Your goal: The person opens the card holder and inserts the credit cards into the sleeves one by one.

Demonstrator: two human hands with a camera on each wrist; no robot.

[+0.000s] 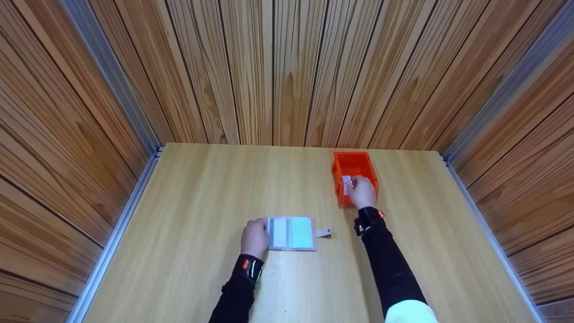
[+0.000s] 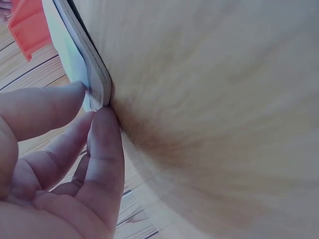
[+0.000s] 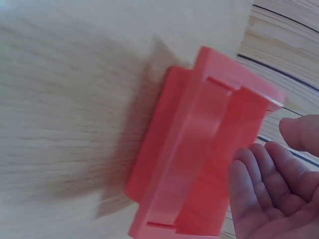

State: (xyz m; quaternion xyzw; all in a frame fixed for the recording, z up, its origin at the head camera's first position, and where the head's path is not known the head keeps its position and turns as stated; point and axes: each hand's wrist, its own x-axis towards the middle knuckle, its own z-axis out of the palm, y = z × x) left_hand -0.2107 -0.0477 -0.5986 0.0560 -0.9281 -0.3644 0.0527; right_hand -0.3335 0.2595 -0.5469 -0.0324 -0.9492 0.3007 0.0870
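A small white card (image 1: 346,184) is pinched in the right hand (image 1: 361,192) over the orange bin (image 1: 354,164), the fingers curled round the card's right edge; the head view shows the card upright and partly over the bin's near end, though whether it touches the bin cannot be told. In the right wrist view the bin (image 3: 199,164) lies blurred below the hand (image 3: 266,194), whose fingers are loosely bent, and the card itself does not show there. The bin stands on the worktop (image 1: 202,188) toward its far right part, close to the back edge. Nearer the person, around the middle of the worktop, an open card holder (image 1: 291,233) lies flat, showing pale sleeves, one whitish and one light blue, with a small strap tab (image 1: 324,232) sticking out on its right side. The left hand (image 1: 254,237) rests at the holder's left edge; the left wrist view shows its fingers (image 2: 102,149) fairly straight, the tips pressed against the edge of the holder (image 2: 84,64) where it meets the worktop (image 2: 214,114). Holder and bin lie well apart. Both arms wear black sleeves (image 1: 390,264) with a dark band at each wrist. Wooden panels (image 1: 278,67) wall in the worktop on three sides.
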